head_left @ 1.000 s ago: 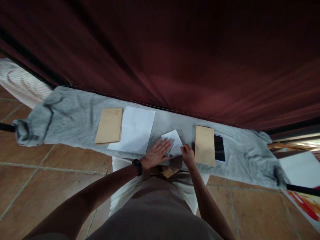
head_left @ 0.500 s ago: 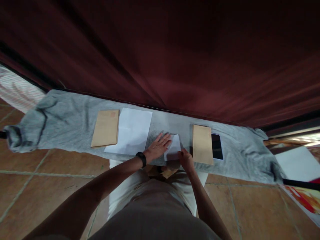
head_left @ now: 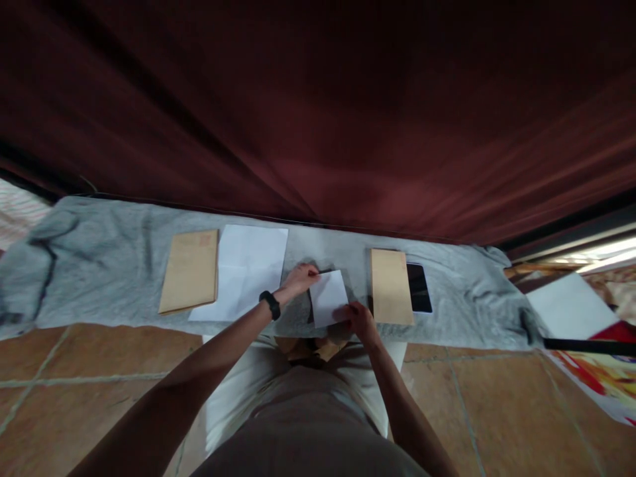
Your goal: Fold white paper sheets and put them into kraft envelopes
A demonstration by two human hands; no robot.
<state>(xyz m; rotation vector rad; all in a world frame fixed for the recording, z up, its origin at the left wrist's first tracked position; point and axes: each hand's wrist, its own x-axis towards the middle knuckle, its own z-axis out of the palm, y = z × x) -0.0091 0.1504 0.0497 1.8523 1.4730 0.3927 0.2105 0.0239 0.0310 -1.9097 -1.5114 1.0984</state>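
Note:
A small folded sheet of white paper is between my two hands, over the grey cloth. My left hand, with a dark band on the wrist, pinches the paper's upper left corner. At the lower right edge, the fingers of my right hand close on the same paper. Left of my hands lie larger white sheets, partly under a stack of brown envelopes. Another brown envelope stack rests just right of my right hand.
A dark-screened phone or tablet lies beside the right envelope stack. A dark red curtain hangs behind the cloth-covered surface. At far right are a white sheet and a colourful printed sheet. Below is a tiled floor.
My left hand has gone from lying flat beside the folded paper to pinching its upper corner. The paper has turned slightly, and the whole view has shifted a little.

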